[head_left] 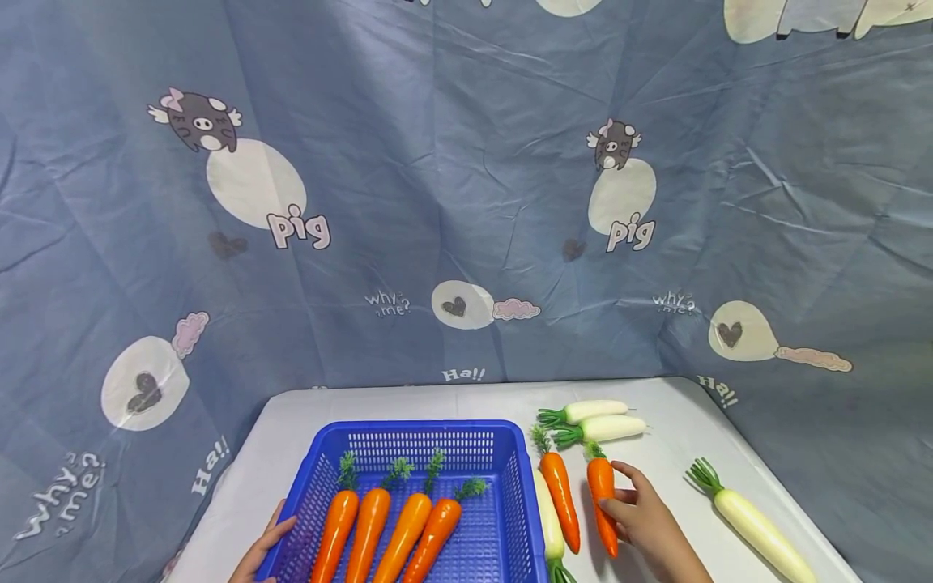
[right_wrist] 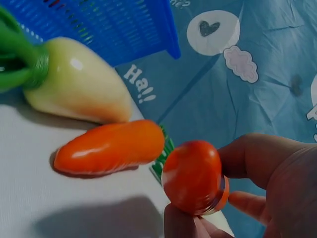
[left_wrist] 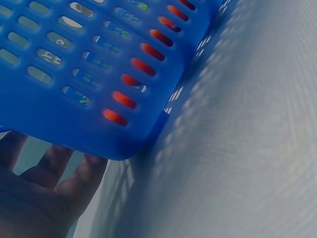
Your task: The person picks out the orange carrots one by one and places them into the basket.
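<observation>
Right hand (head_left: pixel 645 518), lower right of the head view: fingers and thumb curled round a short carrot (head_left: pixel 603 502), pinching it mid-body, tip toward the bottom edge, green top pointing up-frame. In the right wrist view, carrot's blunt end (right_wrist: pixel 194 176) at centre bottom, clamped between thumb and fingers. Apparently just clear of the bench or barely touching; cannot tell which.

Left hand (head_left: pixel 264 549), lower left: straight fingers pressed flat against the near-left corner of the blue basket (head_left: pixel 510 518), not gripping. Left wrist view confirms fingers (left_wrist: pixel 81 173) under the basket's rim at bottom left.

Step in hand, by judgement: getting this carrot over the basket wall and laid beside the four carrots in the basket (head_left: pixel 386 526).

For a clean job:
- Keep grip near the middle; smooth plastic skin, likely slippery, prone to pivoting if pinched at the tip.
- Lift straight up first; second loose carrot (head_left: pixel 561 498) and a white radish (head_left: pixel 548 522) lying just left of it, between hand and basket, easily knocked.
- Clear the right wall before swinging left.
- Lay parallel to the row, greens up-frame, in the open strip at the right of the basket.
- Hold left hand firm so the light basket stays put.

Further up-frame: two white radishes (head_left: pixel 594 421) side by side on the bench (head_left: pixel 437 405); another radish (head_left: pixel 758 526) well apart at far right. Blue patterned cloth (head_left: pixel 466 202) behind.
</observation>
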`<state>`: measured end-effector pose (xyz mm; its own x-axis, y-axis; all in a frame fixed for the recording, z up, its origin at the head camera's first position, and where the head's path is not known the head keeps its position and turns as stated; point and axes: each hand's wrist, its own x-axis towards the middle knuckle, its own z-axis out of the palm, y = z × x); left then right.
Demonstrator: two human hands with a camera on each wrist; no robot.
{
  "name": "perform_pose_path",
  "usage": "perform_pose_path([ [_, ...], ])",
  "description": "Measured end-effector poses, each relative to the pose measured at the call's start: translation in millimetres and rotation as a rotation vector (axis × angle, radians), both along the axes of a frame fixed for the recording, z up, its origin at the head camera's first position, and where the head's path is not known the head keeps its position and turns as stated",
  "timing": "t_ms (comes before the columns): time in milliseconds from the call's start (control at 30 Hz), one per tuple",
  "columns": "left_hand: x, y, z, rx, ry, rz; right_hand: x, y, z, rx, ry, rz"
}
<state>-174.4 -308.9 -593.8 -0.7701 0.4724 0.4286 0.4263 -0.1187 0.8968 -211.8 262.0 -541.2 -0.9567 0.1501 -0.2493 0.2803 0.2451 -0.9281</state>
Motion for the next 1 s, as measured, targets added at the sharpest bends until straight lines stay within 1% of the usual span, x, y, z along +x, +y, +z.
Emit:
perform_pose_path([
  [67, 1.0, 0.9, 2.7, -0.005, -0.023, 0.002, 0.8, -3.3, 3.1, -0.068, -0.003, -0.012],
  [133, 2.4, 1.2, 5.5, -0.011, -0.068, 0.002, 1.7, -6.1, 5.8, -0.1, 0.001, -0.013],
  [267, 5.3, 0.9, 11.1, -0.033, -0.151, 0.012, 2.6, -11.3, 10.5, -0.129, 0.014, -0.001],
  [367, 6.5, 0.7, 12.5, -0.04, -0.176, 0.019, 1.8, -14.8, 13.1, -0.155, 0.021, 0.008],
  [433, 6.3, 0.9, 12.0, -0.031, -0.157, 0.015, 1.4, -16.7, 14.9, -0.169, 0.027, 0.016],
  [600, 3.7, 1.2, 8.0, 0.001, -0.062, -0.015, 3.1, -21.5, 20.6, -0.212, 0.039, 0.062],
  [667, 3.4, 0.4, 6.8, 0.006, -0.073, -0.029, 4.4, -23.9, 23.2, -0.24, 0.042, 0.089],
  [700, 3.5, -0.1, 6.8, 0.01, -0.095, -0.032, 5.1, -25.3, 24.5, -0.255, 0.045, 0.103],
  [767, 3.8, -0.7, 7.0, -0.006, -0.108, -0.017, 6.6, -28.4, 26.7, -0.27, 0.055, 0.127],
  [833, 4.0, -1.1, 7.5, -0.021, -0.137, -0.003, 7.4, -32.3, 28.3, -0.283, 0.064, 0.145],
  [933, 4.1, -0.6, 8.6, -0.032, -0.135, 0.013, 8.5, -37.3, 29.3, -0.295, 0.072, 0.163],
  [967, 3.6, -0.5, 8.6, -0.032, -0.12, 0.007, 8.8, -38.7, 29.5, -0.3, 0.071, 0.166],
  [1000, 3.8, -0.1, 8.7, -0.028, -0.127, 0.005, 8.9, -40.0, 29.7, -0.306, 0.072, 0.17],
])
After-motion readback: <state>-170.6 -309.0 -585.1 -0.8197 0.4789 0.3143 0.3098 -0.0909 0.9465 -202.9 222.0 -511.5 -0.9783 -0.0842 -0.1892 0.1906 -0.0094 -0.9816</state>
